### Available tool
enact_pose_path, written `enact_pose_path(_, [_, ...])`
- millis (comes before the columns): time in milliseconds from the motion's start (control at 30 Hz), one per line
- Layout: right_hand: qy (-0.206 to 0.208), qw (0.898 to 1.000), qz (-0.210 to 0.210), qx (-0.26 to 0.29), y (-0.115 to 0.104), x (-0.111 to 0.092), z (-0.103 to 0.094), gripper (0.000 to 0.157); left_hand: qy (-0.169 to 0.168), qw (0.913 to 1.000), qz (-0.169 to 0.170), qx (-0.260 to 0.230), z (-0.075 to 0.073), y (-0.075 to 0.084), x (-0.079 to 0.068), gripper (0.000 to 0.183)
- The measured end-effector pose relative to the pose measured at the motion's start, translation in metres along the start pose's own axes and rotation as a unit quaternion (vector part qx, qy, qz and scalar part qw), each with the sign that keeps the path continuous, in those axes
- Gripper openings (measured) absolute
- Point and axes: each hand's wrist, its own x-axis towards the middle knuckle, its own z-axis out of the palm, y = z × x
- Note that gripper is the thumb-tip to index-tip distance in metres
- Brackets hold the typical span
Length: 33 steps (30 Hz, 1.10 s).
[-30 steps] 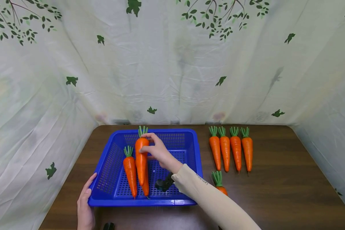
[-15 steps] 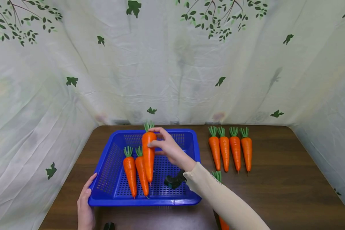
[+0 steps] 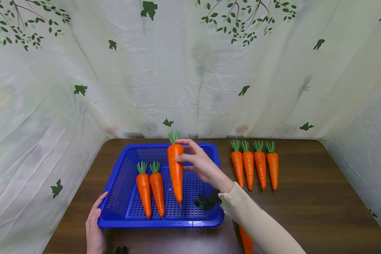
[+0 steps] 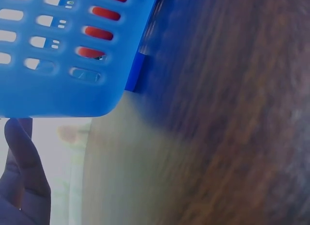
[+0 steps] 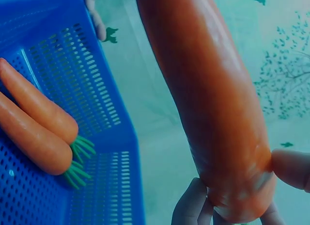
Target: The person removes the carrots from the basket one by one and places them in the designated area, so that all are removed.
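Observation:
My right hand (image 3: 200,160) pinches an orange carrot (image 3: 176,169) with green tops near its thick end, holding it tilted slightly over a blue plastic basket (image 3: 158,223). In the right wrist view the held carrot (image 5: 208,99) looms large, thumb on one side and fingers on the other. Two more carrots, a left one (image 3: 143,190) and a right one (image 3: 157,190), lie side by side in the basket. My left hand (image 3: 94,225) rests against the basket's left outer side, fingers fairly straight; in the left wrist view its fingertips are right at the basket's edge.
Several carrots (image 3: 260,165) lie in a row on the brown table (image 3: 320,197), right of the basket. Another carrot (image 3: 246,240) is partly hidden under the right sleeve (image 3: 257,218). A printed white curtain (image 3: 190,70) hangs behind the table.
My right hand has moved right and slightly up with the carrot, uncovering the second carrot in the basket. The left hand and the basket have not visibly moved.

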Motion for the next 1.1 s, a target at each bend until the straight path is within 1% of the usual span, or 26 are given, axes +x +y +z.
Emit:
enact_pose_path(67, [0.001,1.000,-0.001,0.001,-0.003,-0.005,-0.005,0.053,0.005,1.0000,0.006,-0.002,0.000,-0.001,0.000,0.048])
enact_pose_path(267, [0.001,1.000,-0.011,-0.002,-0.009,-0.018,-0.020,0.052,0.012,0.9999,0.008,-0.001,0.000,-0.004,-0.001,0.048])
enact_pose_path(467, [0.006,1.000,-0.021,0.003,-0.014,-0.029,-0.034,0.052,0.009,0.9999,0.009,-0.002,0.000,-0.003,0.000,0.048])
enact_pose_path(700, [0.018,1.000,-0.017,0.006,-0.015,-0.044,-0.051,0.052,0.008,0.9996,0.023,-0.014,0.000,-0.005,0.000,0.048])
enact_pose_path(867, [0.023,0.999,-0.017,0.014,-0.013,-0.054,-0.064,0.052,0.010,0.9998,0.015,-0.010,0.000,-0.004,0.000,0.048])
enact_pose_path(1000, [0.025,0.999,-0.018,0.015,-0.010,-0.062,-0.073,0.053,0.005,0.9999,0.004,-0.008,-0.001,-0.004,-0.001,0.049])
enact_pose_path(1100, [0.031,0.999,-0.015,0.012,-0.009,-0.068,-0.079,0.052,0.005,0.9999,0.003,-0.011,0.000,-0.003,0.000,0.049])
